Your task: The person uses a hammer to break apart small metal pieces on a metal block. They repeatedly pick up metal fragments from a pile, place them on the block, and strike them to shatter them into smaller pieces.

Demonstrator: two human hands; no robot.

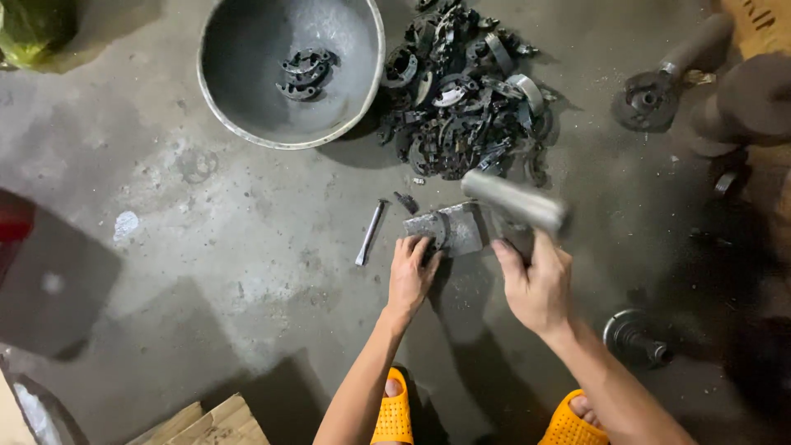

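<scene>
Left hand (409, 272) pins a part flat on the block (461, 231), steadying it; right hand (535, 284) fists a blurred hammer (512, 200) above.

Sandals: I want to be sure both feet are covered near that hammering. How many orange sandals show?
2: one orange sandal below the left forearm, the other below the right; both cut off by the frame's bottom edge.
</scene>
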